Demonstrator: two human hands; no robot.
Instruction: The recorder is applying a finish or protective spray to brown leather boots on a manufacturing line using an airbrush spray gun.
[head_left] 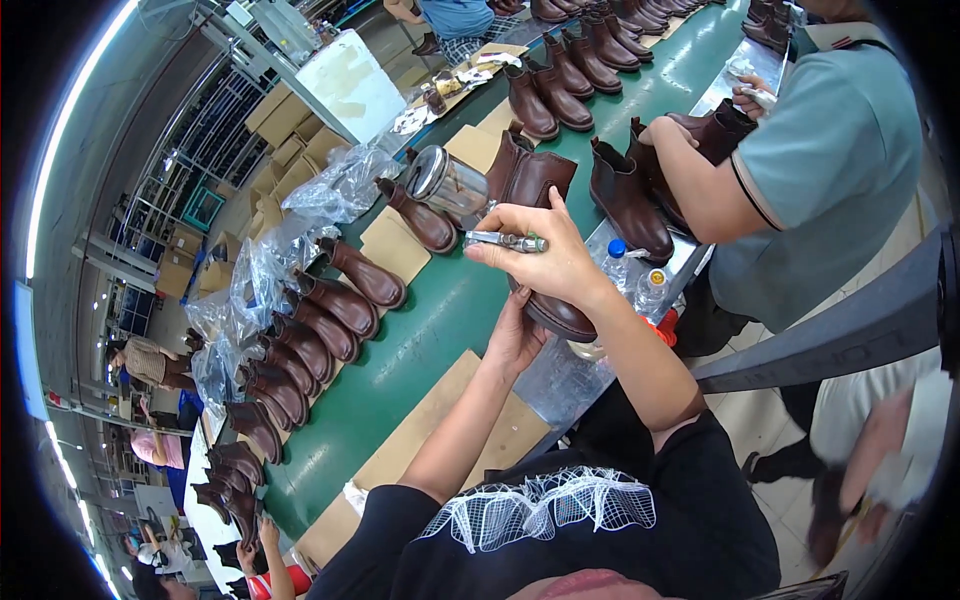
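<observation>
My right hand (545, 255) is closed around a metal spray gun (500, 241) whose shiny cup (447, 183) sticks out to the left. Under it stands a brown ankle boot (530, 180). My left hand (515, 335) holds this boot from below, near its sole and toe (560, 318). Both hands are over the near edge of a green conveyor belt (430, 330).
Many more brown boots (310, 340) line the belt's left side beside clear plastic bags (335, 190). Cardboard sheets (395, 245) lie on the belt. A person in a teal shirt (830, 160) on the right handles another boot (625, 195). Small bottles (630, 270) stand on the metal edge.
</observation>
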